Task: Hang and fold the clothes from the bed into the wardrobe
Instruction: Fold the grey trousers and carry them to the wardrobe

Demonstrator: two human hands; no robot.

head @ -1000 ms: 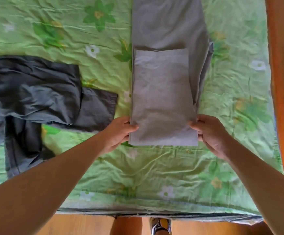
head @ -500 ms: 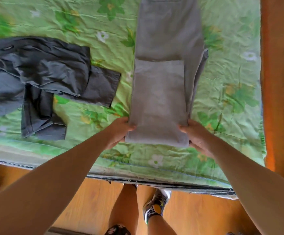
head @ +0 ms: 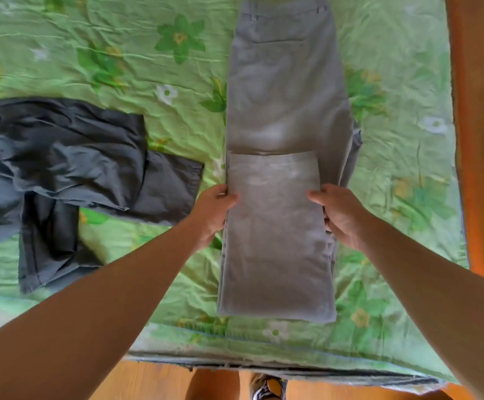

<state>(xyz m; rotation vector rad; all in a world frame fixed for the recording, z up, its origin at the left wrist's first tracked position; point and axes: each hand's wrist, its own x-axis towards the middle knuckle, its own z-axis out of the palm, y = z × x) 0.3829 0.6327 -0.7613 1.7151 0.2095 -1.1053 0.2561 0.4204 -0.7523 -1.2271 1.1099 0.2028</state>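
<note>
Light grey trousers [head: 281, 90] lie lengthwise on the bed, waistband far from me, with the leg ends folded back on top toward the middle. My left hand [head: 213, 213] grips the left edge of the folded part, thumb on top. On the opposite edge my right hand [head: 340, 216] grips the fabric with its thumb laid over it. A crumpled dark grey garment [head: 70, 166] lies spread to the left, untouched.
The bed carries a green flowered sheet [head: 125, 67]; its near edge [head: 292, 368] runs across the bottom. Orange wooden floor [head: 154, 382] and my shoe [head: 268, 388] show below. An orange wooden panel [head: 483, 140] borders the right side.
Both hands have slid from the near fold of the grey trousers up along its side edges toward the middle. The view has tilted, showing more of the trousers' waistband.
</note>
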